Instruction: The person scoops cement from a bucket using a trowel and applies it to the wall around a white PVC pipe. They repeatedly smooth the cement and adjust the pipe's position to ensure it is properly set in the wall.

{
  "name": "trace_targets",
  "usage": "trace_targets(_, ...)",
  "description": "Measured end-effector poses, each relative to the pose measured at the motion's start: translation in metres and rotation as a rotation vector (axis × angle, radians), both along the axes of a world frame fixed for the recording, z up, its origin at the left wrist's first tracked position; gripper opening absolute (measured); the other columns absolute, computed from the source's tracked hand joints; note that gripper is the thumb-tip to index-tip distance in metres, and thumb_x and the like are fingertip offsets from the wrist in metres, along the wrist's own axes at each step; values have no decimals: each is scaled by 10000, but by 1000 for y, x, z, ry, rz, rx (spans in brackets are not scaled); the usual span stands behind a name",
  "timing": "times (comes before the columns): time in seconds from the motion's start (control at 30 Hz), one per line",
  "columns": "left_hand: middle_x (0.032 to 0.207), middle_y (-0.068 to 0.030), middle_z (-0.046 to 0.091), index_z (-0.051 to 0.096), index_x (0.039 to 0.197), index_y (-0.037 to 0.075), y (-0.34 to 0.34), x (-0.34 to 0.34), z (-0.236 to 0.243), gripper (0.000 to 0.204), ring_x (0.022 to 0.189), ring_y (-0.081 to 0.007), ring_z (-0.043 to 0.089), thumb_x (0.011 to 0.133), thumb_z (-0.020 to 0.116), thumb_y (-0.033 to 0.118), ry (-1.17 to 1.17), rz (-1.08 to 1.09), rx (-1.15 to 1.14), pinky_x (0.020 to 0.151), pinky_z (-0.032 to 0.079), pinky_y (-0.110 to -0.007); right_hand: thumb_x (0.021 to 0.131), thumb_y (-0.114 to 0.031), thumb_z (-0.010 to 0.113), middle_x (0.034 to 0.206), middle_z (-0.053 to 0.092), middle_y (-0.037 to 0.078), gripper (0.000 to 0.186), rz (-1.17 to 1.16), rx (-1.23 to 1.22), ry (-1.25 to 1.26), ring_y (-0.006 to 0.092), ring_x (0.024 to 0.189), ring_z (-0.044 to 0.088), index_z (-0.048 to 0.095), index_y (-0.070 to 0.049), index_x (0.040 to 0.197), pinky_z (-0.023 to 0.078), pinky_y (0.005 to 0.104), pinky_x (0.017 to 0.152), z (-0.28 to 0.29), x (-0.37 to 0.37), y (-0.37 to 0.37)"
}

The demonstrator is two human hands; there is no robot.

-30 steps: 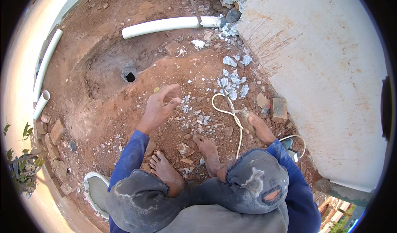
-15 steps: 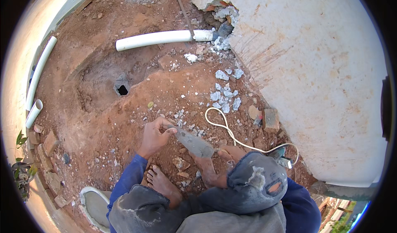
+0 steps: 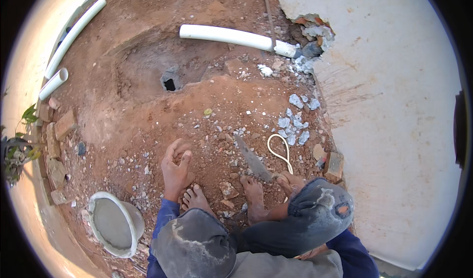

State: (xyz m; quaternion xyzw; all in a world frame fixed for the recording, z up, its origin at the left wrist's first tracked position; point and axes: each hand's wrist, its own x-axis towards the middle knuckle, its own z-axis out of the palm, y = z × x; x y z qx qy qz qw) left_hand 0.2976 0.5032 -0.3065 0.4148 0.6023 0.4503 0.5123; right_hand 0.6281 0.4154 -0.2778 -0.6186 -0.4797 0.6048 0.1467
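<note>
My right hand (image 3: 289,183), partly covered by my raised knee, grips a trowel (image 3: 252,158) by its handle end. The narrow, mortar-smeared grey blade points away and slightly left, above the rubble in front of my bare feet (image 3: 253,199). My left hand (image 3: 176,172) hovers over the soil left of the trowel, thumb and curled fingers apart, holding nothing. Below and left of it stands a pale bucket (image 3: 136,219) with smooth grey wet mortar (image 3: 112,224) inside.
A white pipe (image 3: 226,34) runs to a broken hole (image 3: 315,34) in the white wall (image 3: 389,105). Ahead lies a dug hollow with a dark square opening (image 3: 169,84). A cream cord (image 3: 279,147), grey chunks (image 3: 294,125), bricks (image 3: 65,124) and more pipes (image 3: 74,36) lie around.
My left hand has let go of the trowel's blade end and drawn away from it. The blade has turned to point farther forward. The view has swung left, showing more of the bucket.
</note>
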Motion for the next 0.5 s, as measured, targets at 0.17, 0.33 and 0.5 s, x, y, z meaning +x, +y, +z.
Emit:
trace_targets(0.17,940,-74,660,612,1117,-6,-87,-110,45,274,853,-122,615,869,661,99,560,662,-45,702,490,-254,974,-464,446,672,481,8,400,-151,-16,-175,112,562,422,518,-71,978,382,272,532,-6,2,7)
trace_targets(0.33,1074,-141,593,540,1206,4,-200,-213,82,426,1007,-200,551,851,683,190,1062,1220,-177,778,460,-333,977,-461,442,672,472,6,399,-123,42,-284,112,571,413,512,-69,941,371,277,535,-15,-21,7)
trace_targets(0.5,1377,-258,373,286,1400,2,-203,-272,67,940,1319,-409,300,730,752,470,1408,1283,-829,1044,309,-505,981,-457,438,672,462,4,403,-196,105,-353,112,579,403,507,-67,904,360,282,538,-7,-12,-7)
